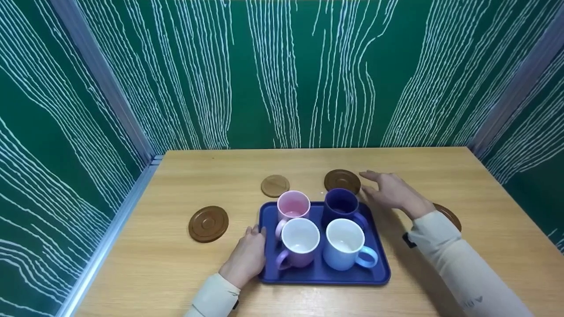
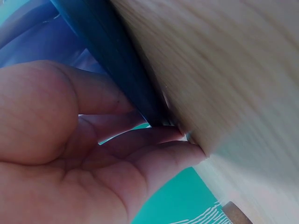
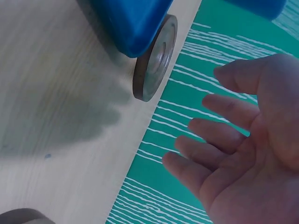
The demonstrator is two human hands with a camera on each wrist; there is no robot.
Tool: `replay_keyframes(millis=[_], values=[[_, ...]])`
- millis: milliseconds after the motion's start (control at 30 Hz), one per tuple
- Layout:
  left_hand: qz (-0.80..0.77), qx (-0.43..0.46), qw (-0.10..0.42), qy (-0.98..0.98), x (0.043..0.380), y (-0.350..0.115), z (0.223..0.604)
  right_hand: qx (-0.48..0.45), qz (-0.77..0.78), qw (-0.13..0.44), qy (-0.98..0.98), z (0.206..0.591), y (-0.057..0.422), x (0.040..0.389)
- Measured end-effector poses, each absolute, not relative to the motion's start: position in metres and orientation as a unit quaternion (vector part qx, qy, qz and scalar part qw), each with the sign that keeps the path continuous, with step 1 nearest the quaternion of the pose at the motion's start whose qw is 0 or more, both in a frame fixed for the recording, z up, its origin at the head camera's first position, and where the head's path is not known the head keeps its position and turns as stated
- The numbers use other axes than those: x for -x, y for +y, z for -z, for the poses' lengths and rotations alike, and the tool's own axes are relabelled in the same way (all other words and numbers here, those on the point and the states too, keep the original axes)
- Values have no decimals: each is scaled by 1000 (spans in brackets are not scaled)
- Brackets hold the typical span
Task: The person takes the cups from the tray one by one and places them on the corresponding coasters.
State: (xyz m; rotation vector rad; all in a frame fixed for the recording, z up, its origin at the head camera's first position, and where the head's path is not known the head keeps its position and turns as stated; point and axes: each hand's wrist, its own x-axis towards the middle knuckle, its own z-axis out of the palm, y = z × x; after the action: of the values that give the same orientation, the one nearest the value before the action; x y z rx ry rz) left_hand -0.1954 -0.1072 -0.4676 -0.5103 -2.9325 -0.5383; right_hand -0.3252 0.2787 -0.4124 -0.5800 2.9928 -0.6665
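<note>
In the head view, a dark blue tray lies on the wooden desk with four mugs standing on it: a pink mug and a dark blue mug at the back, a purple mug and a light blue mug in front. The left hand grips the tray's left edge, while the right hand holds nothing, its fingers extended beside the dark brown coaster behind the tray. A small pale wooden coaster lies behind the pink mug, a brown coaster sits to the left, and another brown coaster at the right is partly covered by the sleeve. In the left wrist view, the left hand's thumb and fingers bracket the tray's rim, with two fingertips down by the desk surface. In the right wrist view, the right hand's fingers are loosely spread in front of the green wall, apart from the dark brown coaster, which shows next to the tray's corner.
</note>
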Motion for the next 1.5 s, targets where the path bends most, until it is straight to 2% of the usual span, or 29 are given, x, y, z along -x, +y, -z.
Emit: replay_keyframes(millis=[333,500,833,1000,1200,1500], values=[[184,164,37,-969,195,-106,468,170,202,-8,964,416,287,282],[190,155,23,-969,196,-107,467,170,203,4,964,424,288,259],[173,171,50,-969,194,-107,467,179,174,13,968,436,281,221],[174,173,55,-968,195,-108,467,175,166,21,970,447,276,212],[188,158,34,-969,196,-108,467,185,166,45,968,456,272,209],[181,159,29,-970,195,-108,467,192,169,44,966,463,269,204]])
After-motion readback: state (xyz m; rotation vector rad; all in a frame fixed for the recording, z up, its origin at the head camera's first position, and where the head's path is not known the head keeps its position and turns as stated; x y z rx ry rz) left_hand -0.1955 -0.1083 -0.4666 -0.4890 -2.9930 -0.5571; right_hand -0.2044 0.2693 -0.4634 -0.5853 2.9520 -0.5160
